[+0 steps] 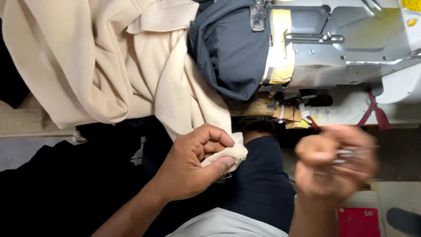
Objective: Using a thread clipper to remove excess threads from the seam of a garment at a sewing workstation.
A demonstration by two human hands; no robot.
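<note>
While pinching, left hand [193,164] on cream cloth [131,74]

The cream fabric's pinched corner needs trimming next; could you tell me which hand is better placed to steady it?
Left, probably: the left hand already pinches the cream fabric, while the blurred right hand holds a small metal tool.

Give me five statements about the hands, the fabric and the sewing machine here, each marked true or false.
1. The left hand pinches a corner of the cream fabric. True.
2. The right hand lies flat on the sewing machine. False: it is raised below the machine, blurred, with something small and metallic between its fingers.
3. Dark blue fabric lies under the presser foot. True.
4. The cream fabric is neatly folded in a square. False: it lies bunched and draped.
5. A red object shows at the lower right. True.
</note>
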